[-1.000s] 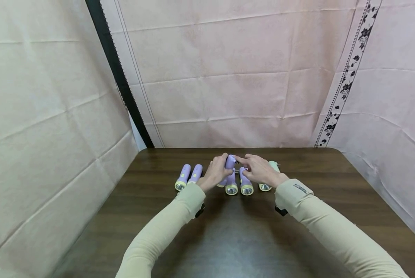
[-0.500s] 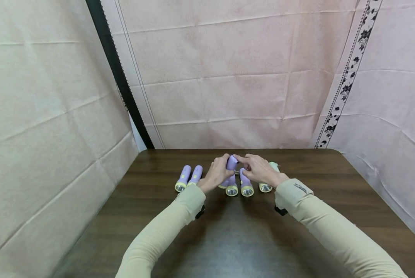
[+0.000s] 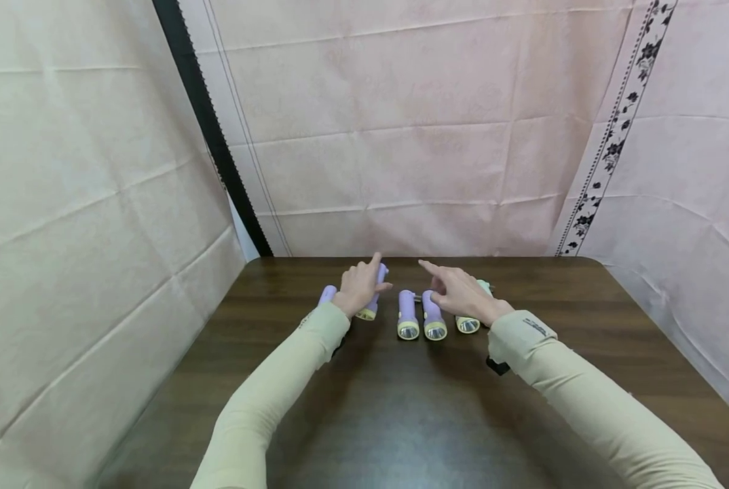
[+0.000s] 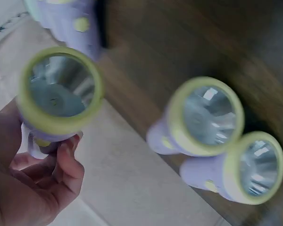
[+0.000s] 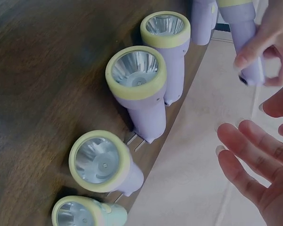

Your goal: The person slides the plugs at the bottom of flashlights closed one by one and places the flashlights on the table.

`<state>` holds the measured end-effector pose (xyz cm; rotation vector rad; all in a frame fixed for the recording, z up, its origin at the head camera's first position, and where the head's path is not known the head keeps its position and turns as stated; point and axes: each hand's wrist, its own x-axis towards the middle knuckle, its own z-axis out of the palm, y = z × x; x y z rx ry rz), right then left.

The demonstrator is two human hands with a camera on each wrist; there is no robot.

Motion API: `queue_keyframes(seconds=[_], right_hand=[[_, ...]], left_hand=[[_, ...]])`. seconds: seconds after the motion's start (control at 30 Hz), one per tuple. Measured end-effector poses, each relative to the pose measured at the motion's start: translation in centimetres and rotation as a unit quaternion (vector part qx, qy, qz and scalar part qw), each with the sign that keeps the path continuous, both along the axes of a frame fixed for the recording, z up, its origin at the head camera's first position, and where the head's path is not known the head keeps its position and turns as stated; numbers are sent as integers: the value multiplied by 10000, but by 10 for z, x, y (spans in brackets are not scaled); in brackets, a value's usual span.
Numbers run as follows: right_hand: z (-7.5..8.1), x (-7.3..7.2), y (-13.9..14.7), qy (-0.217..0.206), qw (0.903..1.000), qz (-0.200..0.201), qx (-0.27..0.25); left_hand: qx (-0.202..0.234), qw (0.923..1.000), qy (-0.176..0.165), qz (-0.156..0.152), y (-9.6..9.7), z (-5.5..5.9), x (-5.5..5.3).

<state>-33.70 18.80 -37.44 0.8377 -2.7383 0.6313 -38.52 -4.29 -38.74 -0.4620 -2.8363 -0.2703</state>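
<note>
My left hand (image 3: 356,286) grips a purple flashlight (image 4: 59,123) with a yellow rim, fingers curled round its narrow end. It is raised, lens toward the wrist camera in the left wrist view. Two more purple flashlights (image 4: 205,122) lie at the left of the row, mostly behind my left hand in the head view. My right hand (image 3: 462,292) hovers with fingers spread and relaxed, holding nothing. Under and beside it lie a pair of purple flashlights (image 3: 408,316), another purple flashlight (image 5: 132,176) with metal prongs out of its tail, and a mint green flashlight (image 5: 114,215).
The flashlights lie toward the far edge of a dark brown wooden table (image 3: 364,421), lenses facing me. Pale cloth sheets (image 3: 377,136) hang behind the table and at both sides.
My left hand has moved left, carrying the purple flashlight from above the middle pair toward the two at left. My right hand has let go of it and stays nearly in place.
</note>
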Motion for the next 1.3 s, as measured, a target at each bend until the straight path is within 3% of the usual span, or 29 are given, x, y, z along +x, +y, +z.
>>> queue_keyframes(seconds=[0.1, 0.37, 0.53, 0.8, 1.3], right_hand=[[-2, 0, 2, -76, 10000, -58, -15], [-6, -1, 6, -144, 9999, -85, -4], [-5, -2, 8, -51, 9999, -78, -74], [-10, -1, 15, -184, 9996, -149, -136], [-11, -2, 22, -133, 9997, -117, -162]], left_hand=[[-284, 9993, 8, 226, -3, -7, -5], [-1068, 9930, 212, 460, 1, -30, -17], [-1376, 9882, 179, 644, 3, -38, -24], [-1604, 9854, 109, 565, 6, -54, -27], [-1655, 9814, -562, 793, 13, -55, -29]])
